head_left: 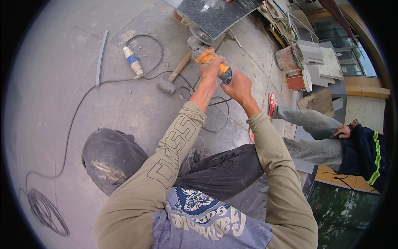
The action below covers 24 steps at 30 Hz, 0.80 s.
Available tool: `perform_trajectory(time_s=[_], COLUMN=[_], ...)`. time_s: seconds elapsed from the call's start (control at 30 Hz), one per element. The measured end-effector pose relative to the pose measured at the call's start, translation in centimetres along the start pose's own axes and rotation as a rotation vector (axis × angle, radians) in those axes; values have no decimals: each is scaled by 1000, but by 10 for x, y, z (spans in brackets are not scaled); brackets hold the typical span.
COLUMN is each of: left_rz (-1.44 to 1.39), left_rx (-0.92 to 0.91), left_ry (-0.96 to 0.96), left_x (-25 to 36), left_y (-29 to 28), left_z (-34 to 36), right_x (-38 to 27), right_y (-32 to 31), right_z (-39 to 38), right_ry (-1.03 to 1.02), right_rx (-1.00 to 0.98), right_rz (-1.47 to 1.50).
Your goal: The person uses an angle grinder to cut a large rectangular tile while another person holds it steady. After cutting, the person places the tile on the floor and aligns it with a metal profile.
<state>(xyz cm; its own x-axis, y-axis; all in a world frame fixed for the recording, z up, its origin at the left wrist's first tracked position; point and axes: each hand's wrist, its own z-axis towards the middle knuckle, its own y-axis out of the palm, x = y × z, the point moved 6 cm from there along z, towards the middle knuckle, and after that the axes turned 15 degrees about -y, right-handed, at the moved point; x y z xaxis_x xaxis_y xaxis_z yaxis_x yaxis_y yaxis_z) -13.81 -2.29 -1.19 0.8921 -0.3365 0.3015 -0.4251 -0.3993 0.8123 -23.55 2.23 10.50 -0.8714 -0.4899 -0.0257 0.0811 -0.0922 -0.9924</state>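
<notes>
An orange and grey angle grinder [204, 54] is held out in front of me with both hands. My left hand [211, 71] is closed round its body, just behind the metal head. Farther back, my right hand [239, 88] grips the black rear end. The round cutting disc [202, 35] is beside the near edge of a dark speckled stone slab [217, 18]; I cannot tell whether they touch. Under the slab's left corner stands a bucket [181, 18]. A mallet with a wooden handle [180, 66] lies on the floor left of my hands.
A cable [78, 108] with a white and blue connector [132, 62] crosses the floor to a coil [47, 213]. A metal strip [101, 58] lies at left. Two buckets [298, 79] and stacked tiles [329, 62] stand at right. Another person [323, 133] stands close on my right.
</notes>
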Motion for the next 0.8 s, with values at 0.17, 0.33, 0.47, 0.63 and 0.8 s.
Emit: perform_trajectory(time_s=[0.17,0.33,0.47,0.63,0.8], left_rz=[6,-2,-27,23,32], left_rx=[11,-11,-28,-11,-8], left_ry=[9,-2,-6,-24,-13], left_x=[1,4,7,11,13], left_y=[-1,0,2,2,3], left_z=[3,1,-3,-7,-11], right_x=[1,-1,-1,-1,-2], right_y=[2,1,1,3,3], right_z=[2,3,3,5,6], right_ry=[5,-2,-22,-22,-21], right_rx=[-1,0,21,5,4], right_rz=[2,-11,8,-6,-4])
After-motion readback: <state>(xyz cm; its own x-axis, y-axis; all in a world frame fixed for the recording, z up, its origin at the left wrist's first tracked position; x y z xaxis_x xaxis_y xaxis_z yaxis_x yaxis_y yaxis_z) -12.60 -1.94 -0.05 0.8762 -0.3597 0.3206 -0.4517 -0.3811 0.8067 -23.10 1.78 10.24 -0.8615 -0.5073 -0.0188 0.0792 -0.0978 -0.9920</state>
